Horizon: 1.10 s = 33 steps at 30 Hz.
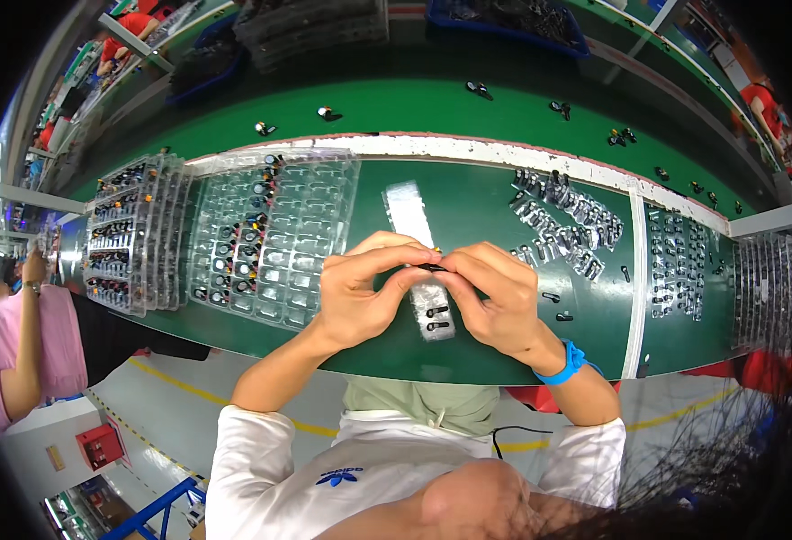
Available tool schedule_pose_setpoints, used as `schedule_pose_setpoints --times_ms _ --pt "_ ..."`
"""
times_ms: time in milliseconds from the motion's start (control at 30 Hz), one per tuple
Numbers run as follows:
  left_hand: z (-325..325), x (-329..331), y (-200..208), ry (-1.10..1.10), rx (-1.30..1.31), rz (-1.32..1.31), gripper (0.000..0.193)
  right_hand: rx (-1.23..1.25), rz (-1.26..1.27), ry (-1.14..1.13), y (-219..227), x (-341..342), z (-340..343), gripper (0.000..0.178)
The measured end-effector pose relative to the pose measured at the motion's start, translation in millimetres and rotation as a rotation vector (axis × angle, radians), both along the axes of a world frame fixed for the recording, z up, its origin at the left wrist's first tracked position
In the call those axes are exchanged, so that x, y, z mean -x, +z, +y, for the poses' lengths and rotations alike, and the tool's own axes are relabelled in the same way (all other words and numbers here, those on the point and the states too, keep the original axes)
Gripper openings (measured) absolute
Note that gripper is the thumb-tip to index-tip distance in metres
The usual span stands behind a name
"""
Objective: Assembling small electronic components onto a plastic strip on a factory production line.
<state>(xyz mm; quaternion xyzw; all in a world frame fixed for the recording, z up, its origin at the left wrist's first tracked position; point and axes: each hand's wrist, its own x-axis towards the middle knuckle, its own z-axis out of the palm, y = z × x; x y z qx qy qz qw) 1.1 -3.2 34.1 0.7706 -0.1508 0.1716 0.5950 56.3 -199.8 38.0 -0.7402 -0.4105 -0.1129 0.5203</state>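
My left hand [366,286] and my right hand [495,292] meet above the green bench, thumbs and forefingers pinching a small black part [429,266] between them. The fingertips hide most of it, so its exact kind does not show. Under the hands lies a pale plastic strip [407,209], tilted slightly. Two black stem-shaped pieces [436,319] rest on its near end. To my left is a clear blister tray [301,229] with black parts in some of its pockets. Around my right wrist is a blue band [565,364].
Stacked trays [135,234] stand far left. Several strips of small dark parts [567,216] lie right of my hands, with loose black pieces [551,297] nearby. A white divider [634,279] crosses the bench. Along the back, a green belt [396,112] carries small parts. Another person [40,337] sits left.
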Motion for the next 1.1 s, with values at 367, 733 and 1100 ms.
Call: schedule_pose_setpoints --times_ms 367,733,1100 --pt "27 -46 16 0.009 -0.312 0.3 0.028 0.124 0.422 0.036 -23 -11 -16 0.014" --pt "38 -73 32 0.159 -0.429 0.157 0.035 0.341 0.073 0.396 -30 -26 -17 0.008" --pt "-7 57 -36 0.042 -0.758 0.032 0.073 0.55 -0.097 0.433 -29 2 -16 0.017"
